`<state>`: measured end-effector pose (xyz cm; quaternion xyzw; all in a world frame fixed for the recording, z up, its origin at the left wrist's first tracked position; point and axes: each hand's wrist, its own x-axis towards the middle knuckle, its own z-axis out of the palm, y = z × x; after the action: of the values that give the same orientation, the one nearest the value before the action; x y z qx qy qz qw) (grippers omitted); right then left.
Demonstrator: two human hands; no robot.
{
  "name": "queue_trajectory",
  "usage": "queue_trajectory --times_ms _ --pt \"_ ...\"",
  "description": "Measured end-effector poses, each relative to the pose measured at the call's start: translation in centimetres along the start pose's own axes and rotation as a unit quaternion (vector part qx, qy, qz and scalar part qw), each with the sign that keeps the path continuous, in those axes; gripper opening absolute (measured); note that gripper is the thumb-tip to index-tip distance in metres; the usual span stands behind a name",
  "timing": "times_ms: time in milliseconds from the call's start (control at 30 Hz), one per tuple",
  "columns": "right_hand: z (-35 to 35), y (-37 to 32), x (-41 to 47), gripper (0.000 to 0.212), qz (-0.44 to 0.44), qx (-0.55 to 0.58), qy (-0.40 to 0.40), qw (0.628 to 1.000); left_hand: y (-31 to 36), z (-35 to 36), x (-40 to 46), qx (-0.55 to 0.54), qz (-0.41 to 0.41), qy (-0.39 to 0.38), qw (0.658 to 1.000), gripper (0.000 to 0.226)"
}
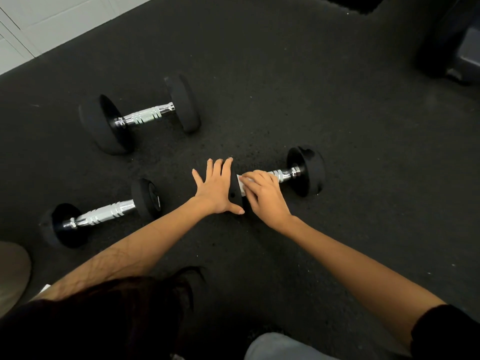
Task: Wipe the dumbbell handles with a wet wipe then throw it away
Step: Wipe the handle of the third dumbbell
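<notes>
Dumbbell being wiped (283, 175) sits right of frame centre on the dark floor (337, 113): black round heads, shiny chrome handle with ridged bands. My left hand (217, 189) lies flat on its near head, fingers straight and spread, thumb down the head's side. My right hand (265, 194) has fingers curled over the handle, pressing a white wet wipe (242, 184) onto it; only a small crumpled edge of the wipe shows, rest is under my fingers. Near head mostly covered by my left hand; far head has a chipped-looking patch on its rim, hard to make out. Second dumbbell (104, 213) lies lower left, third dumbbell (141, 114) upper left, both well apart from my hands, handles bare metal. Floor looks like speckled rubber, matte and grainy. White wall panel (52, 22) in upper left corner. Dark blurry object in upper right, cut off, cannot tell what. Dark hair hangs at the bottom edge.
</notes>
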<state>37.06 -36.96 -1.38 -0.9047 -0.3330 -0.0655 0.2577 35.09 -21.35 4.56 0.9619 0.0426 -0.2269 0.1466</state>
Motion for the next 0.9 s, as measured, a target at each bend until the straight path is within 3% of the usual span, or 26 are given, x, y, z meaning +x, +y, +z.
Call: queue_trajectory --times_ms 100,267,467,767,900 --pt "-0.3 -0.8 2.4 0.022 0.068 -0.006 -0.057 0.996 0.0 0.0 0.0 0.003 0.0 -0.004 1.0 0.13" --pt "-1.2 -0.1 6.1 0.031 0.116 -0.041 -0.24 0.963 0.1 0.1 -0.2 0.016 0.001 -0.003 1.0 0.131" --pt "-1.3 0.9 8.1 0.039 0.11 -0.083 -0.368 0.919 0.1 0.2 -0.4 0.03 0.003 0.004 1.0 0.132" --pt "-2.6 3.1 8.4 0.028 0.136 -0.014 -0.415 0.899 0.0 0.3 -0.4 0.023 0.001 0.007 1.0 0.132" --pt "-3.3 3.7 8.6 0.034 0.162 0.02 -0.431 0.887 0.0 0.3 -0.3 0.022 0.001 0.006 1.0 0.133"
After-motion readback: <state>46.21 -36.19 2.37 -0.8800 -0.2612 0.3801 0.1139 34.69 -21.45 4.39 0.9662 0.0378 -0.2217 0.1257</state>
